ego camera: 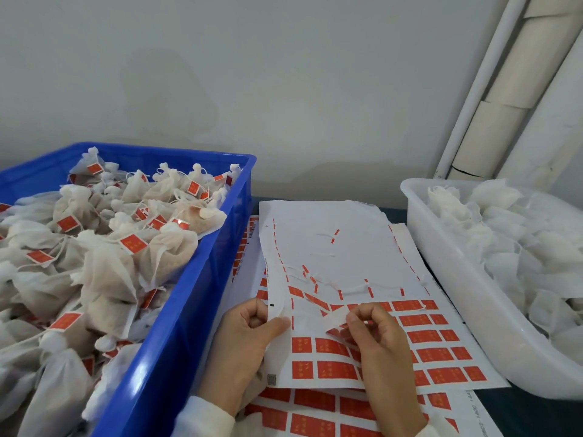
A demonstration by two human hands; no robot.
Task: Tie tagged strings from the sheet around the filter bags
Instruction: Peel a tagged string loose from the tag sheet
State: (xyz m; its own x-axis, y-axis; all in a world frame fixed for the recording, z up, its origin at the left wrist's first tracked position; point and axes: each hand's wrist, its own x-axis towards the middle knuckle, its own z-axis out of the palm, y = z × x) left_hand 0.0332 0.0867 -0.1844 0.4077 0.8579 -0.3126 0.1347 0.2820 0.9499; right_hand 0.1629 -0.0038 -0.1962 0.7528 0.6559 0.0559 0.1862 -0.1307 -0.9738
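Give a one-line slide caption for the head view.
Both hands peel a tag from the sheet between two crates.

Two hands, two bins, many filter bags.

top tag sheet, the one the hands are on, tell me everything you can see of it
The top tag sheet is a white paper backing lying flat on the table, on top of other tag sheets, between the blue crate and the white tub. Its far part is mostly stripped, with loose white strings and red slivers left on it; rows of red rectangular tags still fill the near part. The left hand pinches its left edge, which curls up slightly. The right hand pinches a tag being peeled from it.
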